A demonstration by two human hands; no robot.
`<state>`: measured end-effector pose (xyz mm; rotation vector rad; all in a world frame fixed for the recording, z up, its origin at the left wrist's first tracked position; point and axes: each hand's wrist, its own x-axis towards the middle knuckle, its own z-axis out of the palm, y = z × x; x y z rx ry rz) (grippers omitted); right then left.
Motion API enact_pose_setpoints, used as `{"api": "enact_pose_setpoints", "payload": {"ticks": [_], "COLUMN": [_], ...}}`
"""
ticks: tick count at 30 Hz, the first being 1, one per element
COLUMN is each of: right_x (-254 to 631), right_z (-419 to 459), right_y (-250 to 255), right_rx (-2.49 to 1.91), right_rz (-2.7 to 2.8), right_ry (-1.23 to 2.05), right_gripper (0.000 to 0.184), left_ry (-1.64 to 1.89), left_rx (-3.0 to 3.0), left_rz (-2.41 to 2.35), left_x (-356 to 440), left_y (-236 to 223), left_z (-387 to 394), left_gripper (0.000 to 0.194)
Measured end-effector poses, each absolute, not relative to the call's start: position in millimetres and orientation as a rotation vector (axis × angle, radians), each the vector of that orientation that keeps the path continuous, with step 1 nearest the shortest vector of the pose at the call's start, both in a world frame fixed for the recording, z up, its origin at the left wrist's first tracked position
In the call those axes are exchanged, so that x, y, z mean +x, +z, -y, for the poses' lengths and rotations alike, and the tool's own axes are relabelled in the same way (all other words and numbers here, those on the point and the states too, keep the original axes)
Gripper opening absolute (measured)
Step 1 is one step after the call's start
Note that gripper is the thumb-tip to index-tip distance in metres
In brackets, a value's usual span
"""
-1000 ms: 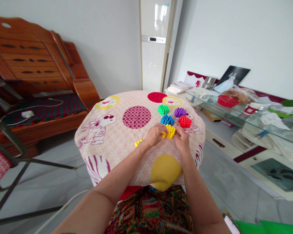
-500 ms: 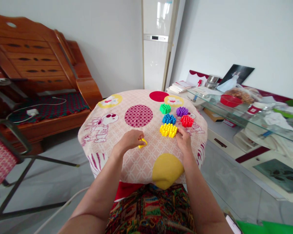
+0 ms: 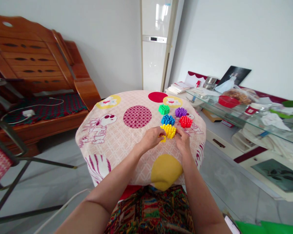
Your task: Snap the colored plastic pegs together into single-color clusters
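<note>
A cluster of yellow knobbed plastic pieces (image 3: pixel 169 130) stands on the cloth-covered round table (image 3: pixel 112 136). My left hand (image 3: pixel 151 137) is closed in a pinch on a small yellow plastic piece (image 3: pixel 163 139), right beside the cluster's left front; whether the two touch I cannot tell. At the cluster's right edge, my right hand (image 3: pixel 182 140) grips with its fingertips, partly hidden behind the pieces. Just behind sit similar clusters: a blue one (image 3: pixel 168 120), a red one (image 3: pixel 186 122), a green one (image 3: pixel 164 109) and a purple one (image 3: pixel 181 112).
On the right runs a glass-topped cabinet (image 3: pixel 249 120) bearing a red bowl (image 3: pixel 228 101), a paper cup and papers. A wooden bench (image 3: pixel 39 74) and a folding chair (image 3: pixel 5 156) are on the left. A tall white cabinet-like appliance (image 3: pixel 153 65) stands behind the table.
My left hand has moved right with the yellow piece, from bare cloth to the yellow cluster's left side. My right hand has stayed at the cluster's right edge. The view has shifted slightly.
</note>
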<state>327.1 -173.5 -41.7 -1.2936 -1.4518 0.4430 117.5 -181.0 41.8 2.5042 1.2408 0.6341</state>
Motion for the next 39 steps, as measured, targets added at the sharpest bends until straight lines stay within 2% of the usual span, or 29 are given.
{"api": "enact_pose_setpoints", "payload": {"ticks": [9,13,18,25,31,34,39], "right_x": [324,322,320,318,319,326,333], "right_z": [179,179,181,182,182,188,206], "right_y": [-34,-35,-35,-38,-43,-43,-41], "right_rx": [-1.290,-1.289,-1.338,-1.403,-1.417,-1.406,-1.405], "right_rz": [1.471,1.458,1.442,1.420,1.380,1.375,1.517], "right_ry": [0.409,0.405,0.385,0.402,0.398,0.506,0.657], "right_gripper": [0.041,0.042,0.044,0.048,0.052,0.060,0.094], "left_ry": [0.733,0.974,1.202,1.062,0.814,0.831,0.931], "left_rx": [2.603,2.499,2.200,1.975,2.014,2.045,1.823], "left_rz": [-1.198,-1.183,-1.380,-1.542,-1.314,-1.317,-1.489], "left_x": [151,142,113,83,85,73,30], "left_y": [20,18,32,38,34,32,20], "left_z": [169,164,137,89,71,61,42], "left_gripper": [0.021,0.024,0.018,0.023,0.029,0.025,0.020]}}
